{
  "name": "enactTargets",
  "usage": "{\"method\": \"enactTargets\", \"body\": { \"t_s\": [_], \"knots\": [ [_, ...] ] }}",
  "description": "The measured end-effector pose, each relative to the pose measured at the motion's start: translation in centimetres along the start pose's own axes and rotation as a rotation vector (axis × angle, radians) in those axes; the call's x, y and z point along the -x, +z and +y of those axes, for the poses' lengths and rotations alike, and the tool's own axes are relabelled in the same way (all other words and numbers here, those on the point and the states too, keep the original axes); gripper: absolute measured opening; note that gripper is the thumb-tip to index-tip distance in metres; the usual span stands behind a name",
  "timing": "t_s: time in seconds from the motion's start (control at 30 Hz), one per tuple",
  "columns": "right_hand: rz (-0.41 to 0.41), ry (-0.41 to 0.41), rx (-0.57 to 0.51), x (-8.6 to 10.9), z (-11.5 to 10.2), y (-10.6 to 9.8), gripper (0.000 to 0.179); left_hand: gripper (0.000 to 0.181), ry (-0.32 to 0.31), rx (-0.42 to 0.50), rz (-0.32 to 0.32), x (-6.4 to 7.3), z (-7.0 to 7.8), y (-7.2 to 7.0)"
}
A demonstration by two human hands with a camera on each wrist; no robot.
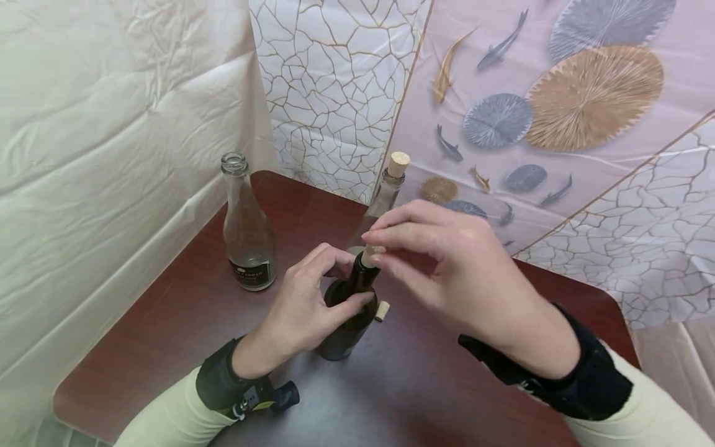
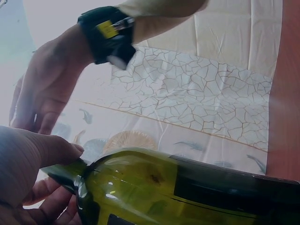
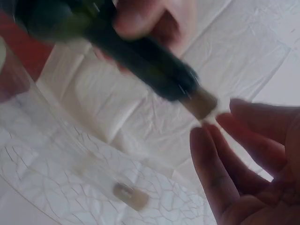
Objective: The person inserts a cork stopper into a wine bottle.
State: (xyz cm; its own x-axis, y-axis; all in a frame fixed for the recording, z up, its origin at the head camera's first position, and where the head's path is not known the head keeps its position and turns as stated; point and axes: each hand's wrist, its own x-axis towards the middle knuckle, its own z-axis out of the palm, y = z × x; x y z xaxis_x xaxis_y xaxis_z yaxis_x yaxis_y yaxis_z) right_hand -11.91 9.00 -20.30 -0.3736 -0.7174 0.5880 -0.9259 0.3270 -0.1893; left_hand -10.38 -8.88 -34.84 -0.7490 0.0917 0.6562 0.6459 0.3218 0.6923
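Note:
A dark green wine bottle (image 1: 346,329) stands slightly tilted on the table, and my left hand (image 1: 304,304) grips it around the neck. Out of its mouth sticks a cork (image 3: 200,103), partly inside the neck. My right hand (image 1: 463,273) is at the cork, thumb and fingertips spread on either side of its end. From the right wrist view, a narrow gap seems to lie between those fingertips and the cork, though blur softens it. The left wrist view shows the bottle's green shoulder (image 2: 136,183) and the left thumb on the neck.
Behind the hands stands a clear bottle with a cork (image 1: 398,164) in its top. An uncorked clear bottle (image 1: 248,236) with a dark label is at the left. A loose cork (image 1: 382,311) lies beside the green bottle on the reddish-brown table (image 1: 436,385). Patterned cloths hang behind.

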Motion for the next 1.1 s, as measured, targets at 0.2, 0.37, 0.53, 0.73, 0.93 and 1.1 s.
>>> {"method": "enactTargets", "body": {
  "t_s": [0.2, 0.37, 0.53, 0.73, 0.93, 1.1],
  "knots": [
    [-0.218, 0.051, 0.091, -2.4, 0.5, -1.6, 0.011, 0.031, -0.010, 0.006, 0.004, 0.0, -0.1, 0.1],
    [-0.319, 0.046, 0.173, -3.3, 0.6, -1.5, 0.010, 0.031, -0.020, 0.000, 0.005, 0.0, -0.1, 0.1],
    [-0.347, 0.033, 0.188, -3.6, 0.5, -1.5, 0.014, 0.031, -0.017, 0.006, 0.006, 0.0, -0.1, 0.0],
    [-0.365, 0.071, 0.137, -3.4, 0.5, -1.4, 0.017, 0.032, -0.022, 0.020, 0.003, 0.1, -0.1, 0.1],
    [-0.319, 0.062, 0.085, -2.9, 0.3, -1.1, 0.016, 0.032, -0.023, 0.021, 0.004, 0.1, -0.1, 0.0],
    [-0.277, 0.050, 0.070, -2.3, 0.0, -1.2, 0.012, 0.032, -0.033, 0.018, -0.012, 0.0, -0.1, 0.1]
  ]
}}
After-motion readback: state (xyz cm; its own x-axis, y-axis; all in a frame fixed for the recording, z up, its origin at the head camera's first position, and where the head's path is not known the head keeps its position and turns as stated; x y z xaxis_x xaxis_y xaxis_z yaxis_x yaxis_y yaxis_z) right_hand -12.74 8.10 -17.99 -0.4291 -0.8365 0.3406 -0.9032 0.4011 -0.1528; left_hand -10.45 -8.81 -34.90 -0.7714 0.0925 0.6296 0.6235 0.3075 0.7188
